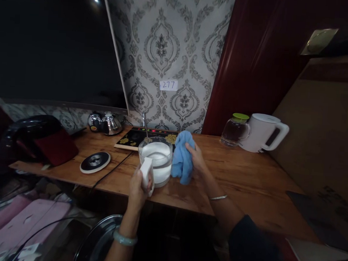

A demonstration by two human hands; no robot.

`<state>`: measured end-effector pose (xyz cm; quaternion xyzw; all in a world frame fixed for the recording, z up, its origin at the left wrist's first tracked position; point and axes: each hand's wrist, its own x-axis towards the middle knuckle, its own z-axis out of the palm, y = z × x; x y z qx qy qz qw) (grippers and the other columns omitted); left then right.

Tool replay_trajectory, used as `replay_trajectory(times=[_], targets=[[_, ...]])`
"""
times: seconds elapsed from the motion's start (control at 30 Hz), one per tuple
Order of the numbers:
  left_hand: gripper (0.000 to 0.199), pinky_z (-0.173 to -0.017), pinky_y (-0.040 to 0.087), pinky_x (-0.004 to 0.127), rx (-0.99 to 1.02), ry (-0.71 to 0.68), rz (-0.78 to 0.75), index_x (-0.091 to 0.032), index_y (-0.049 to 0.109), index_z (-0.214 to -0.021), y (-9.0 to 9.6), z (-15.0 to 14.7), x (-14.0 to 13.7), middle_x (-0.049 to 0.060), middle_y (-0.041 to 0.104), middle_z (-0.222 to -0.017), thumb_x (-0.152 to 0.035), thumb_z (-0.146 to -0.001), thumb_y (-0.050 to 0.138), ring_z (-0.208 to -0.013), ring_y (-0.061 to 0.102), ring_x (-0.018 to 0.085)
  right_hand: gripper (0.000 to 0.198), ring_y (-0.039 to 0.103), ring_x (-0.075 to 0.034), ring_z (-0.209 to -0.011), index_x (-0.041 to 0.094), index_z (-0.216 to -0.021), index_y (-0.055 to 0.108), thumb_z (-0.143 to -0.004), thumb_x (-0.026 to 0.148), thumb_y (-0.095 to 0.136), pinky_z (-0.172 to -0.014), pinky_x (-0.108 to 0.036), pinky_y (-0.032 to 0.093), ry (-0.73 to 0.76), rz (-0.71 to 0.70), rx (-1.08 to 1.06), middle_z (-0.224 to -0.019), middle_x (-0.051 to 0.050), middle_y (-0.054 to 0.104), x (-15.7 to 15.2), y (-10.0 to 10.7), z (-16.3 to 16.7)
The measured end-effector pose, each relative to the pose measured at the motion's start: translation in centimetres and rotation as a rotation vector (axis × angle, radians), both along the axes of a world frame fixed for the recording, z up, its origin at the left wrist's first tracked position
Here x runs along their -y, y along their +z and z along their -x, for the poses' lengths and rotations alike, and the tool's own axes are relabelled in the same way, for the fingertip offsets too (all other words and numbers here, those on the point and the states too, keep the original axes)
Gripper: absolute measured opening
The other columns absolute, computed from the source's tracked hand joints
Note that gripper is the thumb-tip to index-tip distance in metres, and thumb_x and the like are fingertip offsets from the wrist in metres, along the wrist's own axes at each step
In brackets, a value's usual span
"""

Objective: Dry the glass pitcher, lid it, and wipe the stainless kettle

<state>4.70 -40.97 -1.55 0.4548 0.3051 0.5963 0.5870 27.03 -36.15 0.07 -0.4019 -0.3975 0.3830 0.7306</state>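
A clear glass kettle (pixel 160 173) with white bands and a white handle is near the front edge of the wooden counter. My left hand (pixel 138 185) is wrapped round its handle. Beside the glass, on the right, a crumpled light-blue cloth (pixel 182 159) hangs from my right hand (pixel 196 158), whose fingers are closed on it. The cloth is very close to the kettle's wall; whether they touch I cannot tell. To the left lies a round black base (pixel 95 162) with a metal centre and a pale rim.
Behind the kettle sit a black induction panel (pixel 131 138) with gold flowers and a thin spout (pixel 144 122). Metal pots (pixel 111 124) and a red-black appliance (pixel 45 139) stand left. A green-lidded glass jug (pixel 232 131) and white pitcher (pixel 259 132) stand right, on the wooden counter (pixel 236 178).
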Motion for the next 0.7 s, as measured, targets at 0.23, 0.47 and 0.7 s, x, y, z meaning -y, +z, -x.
replay_trajectory(times=[0.23,0.47,0.7], targets=[[0.064,-0.038,0.026,0.022,0.013,-0.094,0.067,-0.018,0.058,-0.059,0.8,1.3,-0.9,-0.003,0.043,-0.036,-0.081,-0.062,0.063,-0.032,0.034,0.008,0.06,0.069,-0.028,-0.097,0.019,-0.096,0.073,-0.072,0.072,0.063,-0.09,-0.042,0.054,-0.007,0.185,0.099,-0.1,-0.008,0.077,-2.6,-3.4,3.4],[0.062,-0.037,0.026,0.022,0.033,0.019,0.054,-0.018,0.056,-0.059,0.0,0.6,-0.8,-0.004,0.042,-0.037,-0.079,-0.066,0.06,-0.032,0.035,0.008,0.048,0.067,-0.024,-0.083,0.021,-0.079,0.071,-0.081,0.065,0.054,-0.078,-0.035,0.054,0.025,0.233,0.441,-0.081,-0.003,0.075,-0.9,-8.3,2.2],[0.051,-0.045,0.035,0.025,-0.175,0.314,-0.081,-0.019,0.056,-0.066,-1.2,0.2,-0.9,-0.004,0.046,-0.044,-0.07,-0.074,0.061,-0.041,0.042,0.011,0.04,0.067,-0.025,-0.082,0.018,-0.082,0.072,-0.081,0.055,0.054,-0.08,-0.037,0.053,0.059,0.219,0.609,-0.086,-0.006,0.076,2.1,-7.8,1.1]])
